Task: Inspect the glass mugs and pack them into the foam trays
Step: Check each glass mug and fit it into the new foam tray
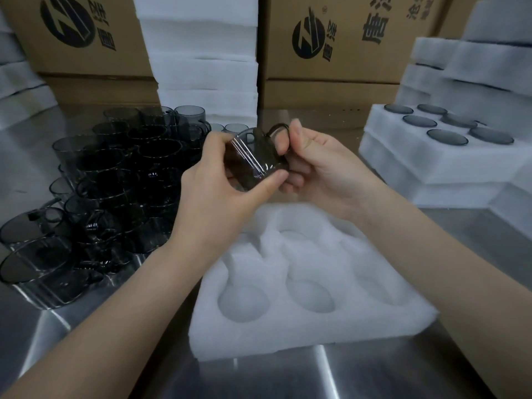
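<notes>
A smoky grey glass mug (253,156) is held on its side above the table, between both hands. My left hand (213,191) wraps the mug's body, thumb along its lower wall. My right hand (313,165) pinches the handle, one finger through the loop. Below them lies a white foam tray (302,335) with several round pockets, all bare. A crowd of the same dark mugs (115,180) stands at the left.
A foam tray (408,156) filled with several mugs sits on a stack at the right. More foam trays (201,53) are piled at the back between cardboard boxes (339,47). The steel table (288,378) shows in front.
</notes>
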`<state>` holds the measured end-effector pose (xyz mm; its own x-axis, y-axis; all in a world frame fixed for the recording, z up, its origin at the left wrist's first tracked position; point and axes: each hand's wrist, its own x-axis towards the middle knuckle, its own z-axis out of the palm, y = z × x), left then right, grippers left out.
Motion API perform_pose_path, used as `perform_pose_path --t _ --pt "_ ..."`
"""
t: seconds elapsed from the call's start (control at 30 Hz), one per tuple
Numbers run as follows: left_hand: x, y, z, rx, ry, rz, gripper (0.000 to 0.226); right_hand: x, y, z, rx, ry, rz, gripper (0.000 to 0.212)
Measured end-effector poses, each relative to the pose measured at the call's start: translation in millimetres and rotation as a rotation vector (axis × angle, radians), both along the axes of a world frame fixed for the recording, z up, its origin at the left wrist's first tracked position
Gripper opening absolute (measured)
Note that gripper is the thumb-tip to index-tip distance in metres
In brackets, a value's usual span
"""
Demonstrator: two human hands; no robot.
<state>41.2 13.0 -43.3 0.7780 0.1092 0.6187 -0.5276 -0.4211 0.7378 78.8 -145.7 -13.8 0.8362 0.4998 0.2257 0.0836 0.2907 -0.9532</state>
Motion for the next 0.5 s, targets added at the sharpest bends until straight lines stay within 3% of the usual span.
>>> perform_pose_path --t 0.17,0.3,0.37,0.5 --pt "0 0 4 0.267 0.001 -0.091 0.080 -2 2 1 -0.119 0.046 -0.149 0.047" --pt "1 5 4 0.377 0.009 -0.281 0.095 3 -2 -2 -0.066 0.078 -0.259 0.056" --pt "2 5 4 0.371 -0.010 -0.278 0.091 7 -4 -2 -0.011 0.099 -0.262 0.057" --pt "4 3 1 0.145 0.001 -0.186 0.078 10 -5 -3 0.104 0.045 -0.194 0.026"
